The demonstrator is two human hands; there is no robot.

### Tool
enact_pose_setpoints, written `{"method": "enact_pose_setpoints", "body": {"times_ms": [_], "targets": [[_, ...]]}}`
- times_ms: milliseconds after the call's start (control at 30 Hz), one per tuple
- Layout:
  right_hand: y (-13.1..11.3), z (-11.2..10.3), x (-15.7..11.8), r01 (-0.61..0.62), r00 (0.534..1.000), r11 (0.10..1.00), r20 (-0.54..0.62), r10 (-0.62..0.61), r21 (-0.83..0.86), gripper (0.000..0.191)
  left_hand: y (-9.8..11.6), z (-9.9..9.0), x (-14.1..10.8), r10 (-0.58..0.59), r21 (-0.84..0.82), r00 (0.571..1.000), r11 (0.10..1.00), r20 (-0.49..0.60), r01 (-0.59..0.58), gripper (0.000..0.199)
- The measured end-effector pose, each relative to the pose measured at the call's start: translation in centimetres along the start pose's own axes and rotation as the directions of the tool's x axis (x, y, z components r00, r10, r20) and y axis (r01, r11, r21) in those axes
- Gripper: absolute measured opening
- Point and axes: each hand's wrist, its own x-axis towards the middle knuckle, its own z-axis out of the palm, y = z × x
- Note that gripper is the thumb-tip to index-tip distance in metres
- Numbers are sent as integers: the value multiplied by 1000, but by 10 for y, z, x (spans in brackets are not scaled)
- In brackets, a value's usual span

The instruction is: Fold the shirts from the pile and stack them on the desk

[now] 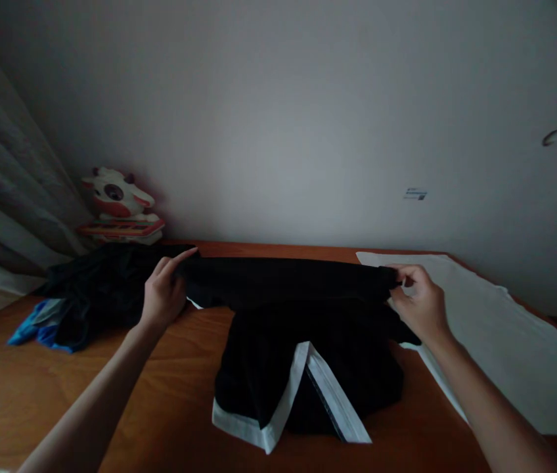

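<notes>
A black garment (303,328) with white trim along its lower edges lies partly bunched on the wooden table. Its upper band is stretched between my two hands. On the left end, my left hand (165,292) grips the cloth with its fingers curled and the index finger pointing outward. At the other end, my right hand (419,299) pinches the black edge between thumb and fingers. The white trim (303,374) forms an upside-down V near me. I cannot tell exactly what kind of garment it is.
Dark clothes (111,282) and a blue piece of cloth (44,325) are heaped at the left. Behind them a cow toy (118,194) stands against the wall. A white sheet of cloth (495,341) covers the right side of the wooden table (160,387). A curtain (7,171) hangs at far left.
</notes>
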Motion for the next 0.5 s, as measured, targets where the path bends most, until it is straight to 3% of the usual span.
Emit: {"method": "enact_pose_setpoints", "body": {"times_ms": [33,67,100,133,167,233,267,300,333,367,400,433,467,500], "targets": [[-1,-9,1,-24,994,1000,107,23,15,15,0,-9,0,21,-20,992,1000,126,-19,43],[0,-17,1,-54,970,998,238,45,31,19,-2,-18,-2,21,-49,954,999,298,-6,40],[3,-25,0,-80,925,996,376,60,39,21,-3,-26,-4,-8,-71,867,996,499,50,37],[6,-33,-2,-97,860,995,506,68,30,21,-5,-33,-7,-60,-65,718,987,693,144,33],[10,-40,-5,-102,784,995,616,75,9,20,-6,-40,-10,-120,-22,526,966,842,257,30],[17,-54,-10,-128,638,991,761,117,-45,27,-6,-51,-14,-203,122,139,887,969,445,25],[19,-60,-11,-178,559,981,813,163,-74,31,-5,-55,-14,-222,192,1,845,975,499,24],[21,-65,-12,-257,448,959,865,228,-120,33,-4,-57,-14,-238,253,-98,811,966,528,24],[21,-68,-11,-346,303,920,905,298,-187,35,-3,-57,-12,-251,304,-170,788,953,535,25],[21,-69,-8,-418,136,866,923,359,-275,37,-3,-54,-8,-262,344,-225,774,938,531,26],[20,-67,-4,-456,-11,813,916,401,-362,40,-5,-48,-3,-272,362,-243,763,931,536,28],[20,-62,3,-468,-73,783,900,429,-411,42,-8,-39,4,-279,345,-202,749,939,566,30],[19,-53,10,-478,23,790,894,448,-384,43,-11,-28,13,-288,277,-86,729,954,626,33],[19,-42,19,-482,186,817,874,449,-318,42,-16,-14,23,-301,152,98,705,949,692,37]]}}
